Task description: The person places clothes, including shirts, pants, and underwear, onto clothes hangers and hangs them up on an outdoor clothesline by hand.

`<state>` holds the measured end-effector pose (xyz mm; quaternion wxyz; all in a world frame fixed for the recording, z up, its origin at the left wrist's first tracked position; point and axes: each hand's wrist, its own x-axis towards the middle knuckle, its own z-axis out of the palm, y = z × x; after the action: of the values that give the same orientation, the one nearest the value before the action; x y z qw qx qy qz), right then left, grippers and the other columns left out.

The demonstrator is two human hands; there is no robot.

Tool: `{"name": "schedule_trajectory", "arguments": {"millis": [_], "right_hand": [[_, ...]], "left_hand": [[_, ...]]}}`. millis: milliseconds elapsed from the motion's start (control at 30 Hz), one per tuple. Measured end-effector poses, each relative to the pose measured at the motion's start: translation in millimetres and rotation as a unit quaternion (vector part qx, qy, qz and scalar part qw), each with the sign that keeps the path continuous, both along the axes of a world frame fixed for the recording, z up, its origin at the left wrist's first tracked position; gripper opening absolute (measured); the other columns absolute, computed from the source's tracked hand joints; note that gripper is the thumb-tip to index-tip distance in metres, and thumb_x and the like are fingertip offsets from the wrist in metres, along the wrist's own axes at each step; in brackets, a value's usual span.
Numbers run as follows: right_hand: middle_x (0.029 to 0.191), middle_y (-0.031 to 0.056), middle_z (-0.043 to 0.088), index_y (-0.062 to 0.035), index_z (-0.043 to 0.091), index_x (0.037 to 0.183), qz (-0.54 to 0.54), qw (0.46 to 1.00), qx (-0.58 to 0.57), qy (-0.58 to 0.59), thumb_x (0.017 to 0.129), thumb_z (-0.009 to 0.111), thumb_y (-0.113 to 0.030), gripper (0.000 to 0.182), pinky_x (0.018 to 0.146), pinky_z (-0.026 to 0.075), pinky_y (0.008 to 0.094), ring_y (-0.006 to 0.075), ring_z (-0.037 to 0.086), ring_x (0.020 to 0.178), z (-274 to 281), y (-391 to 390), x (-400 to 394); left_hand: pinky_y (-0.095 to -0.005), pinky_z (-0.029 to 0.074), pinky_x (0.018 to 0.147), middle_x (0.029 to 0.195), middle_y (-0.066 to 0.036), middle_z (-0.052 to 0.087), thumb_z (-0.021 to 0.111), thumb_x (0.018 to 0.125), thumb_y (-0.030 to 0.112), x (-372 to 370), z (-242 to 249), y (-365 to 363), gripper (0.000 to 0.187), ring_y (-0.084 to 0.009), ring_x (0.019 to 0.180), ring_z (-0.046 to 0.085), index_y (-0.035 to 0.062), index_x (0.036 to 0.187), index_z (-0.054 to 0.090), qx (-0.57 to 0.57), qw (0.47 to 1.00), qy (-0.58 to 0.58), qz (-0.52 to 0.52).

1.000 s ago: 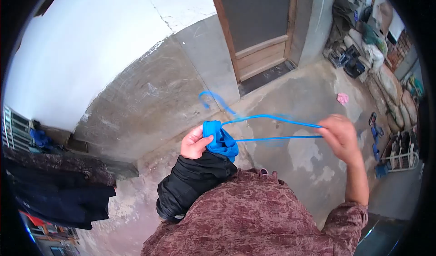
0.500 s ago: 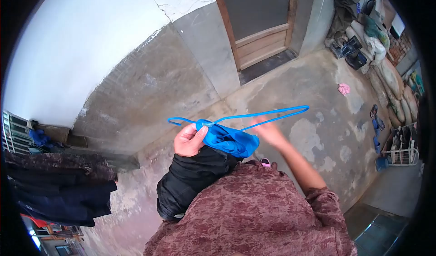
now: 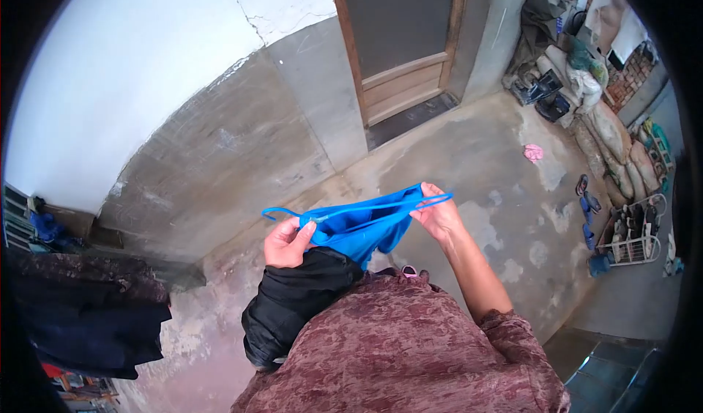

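Observation:
A blue clothes hanger [image 3: 280, 209] lies across in front of my body, its hook pointing left. Blue cloth, seemingly a garment [image 3: 370, 239], hangs along it, stretched between my two hands. My left hand [image 3: 287, 248] is closed in a pinch on the hanger near the base of the hook, with the cloth's left end under the thumb. My right hand [image 3: 441, 221] pinches the upper right edge of the cloth beside the hanger's right end. Black fabric [image 3: 296, 296] covers my left forearm.
Dark clothes [image 3: 95, 310] hang at the left. A wooden-framed door [image 3: 406, 91] is set in the wall ahead. Stacked sacks [image 3: 608, 131], sandals [image 3: 586, 208] and a white wire rack [image 3: 637, 248] line the right side. A pink cloth [image 3: 533, 152] lies on the concrete floor.
My right hand, blurred behind the hanger before, now grips the edge of the cloth. The bunched cloth has been spread rightward along the hanger. The view has shifted slightly.

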<state>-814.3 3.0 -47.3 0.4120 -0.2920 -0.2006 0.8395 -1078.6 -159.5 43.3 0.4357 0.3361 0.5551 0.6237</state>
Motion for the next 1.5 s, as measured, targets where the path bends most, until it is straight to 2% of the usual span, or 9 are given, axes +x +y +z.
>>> {"name": "schedule_trajectory", "arguments": {"millis": [233, 433, 667, 933, 1033, 1200, 1267, 1433, 1500], "right_hand": [[0.067, -0.0034, 0.057, -0.0088, 0.057, 0.079, -0.077, 0.973, 0.112, -0.184, 0.09, 0.063, -0.019, 0.016, 0.049, 0.041, 0.0227, 0.0064, 0.05, 0.055, 43, 2, 11], [0.057, -0.0068, 0.049, -0.0064, 0.062, 0.074, -0.157, 0.838, 0.329, -0.407, 0.082, 0.072, -0.014, 0.015, 0.047, 0.032, 0.0221, 0.0019, 0.04, 0.053, 67, 8, 29], [0.055, -0.0067, 0.045, -0.0056, 0.063, 0.075, -0.101, 0.809, 0.35, -0.461, 0.081, 0.073, -0.016, 0.015, 0.047, 0.031, 0.0231, 0.0022, 0.038, 0.054, 100, 3, 51], [0.07, 0.0169, 0.06, -0.008, 0.065, 0.079, 0.008, 0.593, 0.486, -0.642, 0.078, 0.068, -0.027, 0.02, 0.062, 0.046, 0.046, 0.0357, 0.06, 0.071, 127, -5, 38], [0.076, 0.0172, 0.063, -0.0068, 0.065, 0.08, 0.06, 0.546, 0.516, -0.657, 0.078, 0.067, -0.03, 0.023, 0.067, 0.047, 0.0472, 0.0365, 0.061, 0.077, 126, 0, 34], [0.079, 0.0141, 0.066, -0.0055, 0.066, 0.086, 0.14, 0.571, 0.578, -0.565, 0.082, 0.065, -0.027, 0.022, 0.065, 0.048, 0.0415, 0.0316, 0.063, 0.074, 126, -6, 8], [0.08, 0.0112, 0.067, -0.0054, 0.067, 0.092, 0.249, 0.718, 0.52, -0.391, 0.087, 0.062, -0.03, 0.025, 0.067, 0.049, 0.0377, 0.0254, 0.064, 0.075, 141, -9, 7], [0.085, 0.0142, 0.066, -0.0077, 0.065, 0.099, 0.231, 0.712, 0.558, -0.357, 0.088, 0.06, -0.034, 0.029, 0.07, 0.049, 0.0373, 0.0273, 0.065, 0.08, 141, -27, 24], [0.093, 0.0141, 0.066, -0.0077, 0.063, 0.1, 0.152, 0.635, 0.653, -0.383, 0.082, 0.065, -0.038, 0.035, 0.073, 0.049, 0.0425, 0.0333, 0.063, 0.087, 125, -38, 25]], "left_hand": [[-0.0269, 0.056, 0.061, 0.086, -0.009, 0.063, 0.064, 0.088, 0.003, 3, 4, 1, 0.015, -0.0187, 0.07, 0.067, -0.0057, 0.099, 0.062, -0.002, 0.996, 0.074, 0.053], [-0.0256, 0.055, 0.06, 0.09, -0.01, 0.058, 0.063, 0.088, 0.002, 11, 4, 3, 0.016, -0.0181, 0.067, 0.066, -0.0076, 0.101, 0.061, 0.029, 0.992, 0.118, 0.04], [-0.0256, 0.055, 0.058, 0.093, -0.01, 0.057, 0.063, 0.087, 0.001, 17, 8, 2, 0.015, -0.0168, 0.066, 0.064, -0.0084, 0.098, 0.061, 0.025, 0.976, 0.214, 0.024], [-0.0219, 0.048, 0.05, 0.08, -0.008, 0.065, 0.067, 0.086, 0.009, 24, 18, 0, 0.014, -0.0111, 0.054, 0.06, -0.0041, 0.091, 0.067, -0.04, 0.965, 0.256, -0.043], [-0.0214, 0.044, 0.047, 0.066, -0.004, 0.065, 0.07, 0.085, 0.014, 22, 16, -1, 0.016, -0.0088, 0.049, 0.058, -0.0005, 0.093, 0.069, -0.055, 0.96, 0.267, -0.067], [-0.0212, 0.041, 0.046, 0.064, -0.003, 0.062, 0.07, 0.085, 0.012, 26, 14, 1, 0.014, -0.0079, 0.047, 0.055, 0.0001, 0.092, 0.069, -0.04, 0.963, 0.255, -0.075], [-0.021, 0.038, 0.045, 0.068, -0.004, 0.059, 0.069, 0.084, 0.01, 26, 15, 4, 0.013, -0.0068, 0.047, 0.052, -0.0013, 0.091, 0.068, 0.011, 0.964, 0.261, -0.043], [-0.0177, 0.031, 0.045, 0.071, -0.001, 0.059, 0.066, 0.086, 0.004, 1, 10, 2, 0.012, -0.0019, 0.05, 0.044, -0.0032, 0.095, 0.064, 0.006, 0.979, 0.196, -0.063], [-0.0175, 0.031, 0.043, 0.064, -0.001, 0.058, 0.064, 0.088, 0.004, -5, 6, 8, 0.014, -0.0022, 0.046, 0.044, -0.0038, 0.099, 0.064, 0.005, 0.971, 0.224, -0.083]]}}
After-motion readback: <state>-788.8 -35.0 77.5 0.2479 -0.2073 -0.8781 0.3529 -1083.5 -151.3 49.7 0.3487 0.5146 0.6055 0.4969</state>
